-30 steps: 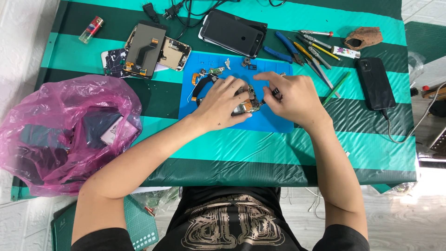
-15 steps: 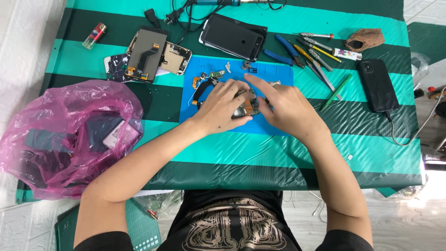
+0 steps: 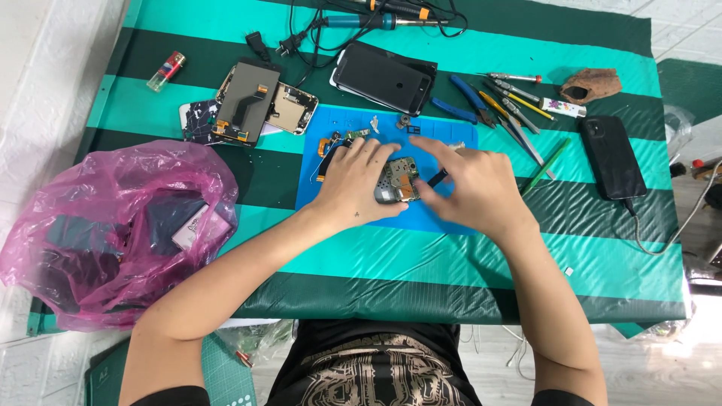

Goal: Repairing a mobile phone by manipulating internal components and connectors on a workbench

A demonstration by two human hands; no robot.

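Both hands are pinching a small circuit board [image 3: 397, 180]: left hand [image 3: 359, 180] steadying, right hand [image 3: 474, 188] fingers closing on its edge; it seems light, fragile, best gripped by edges.

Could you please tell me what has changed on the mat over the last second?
The right hand slid left, closing against the left hand over the phone board. Both hands stayed on it; the tools and pink bag lay unmoved.
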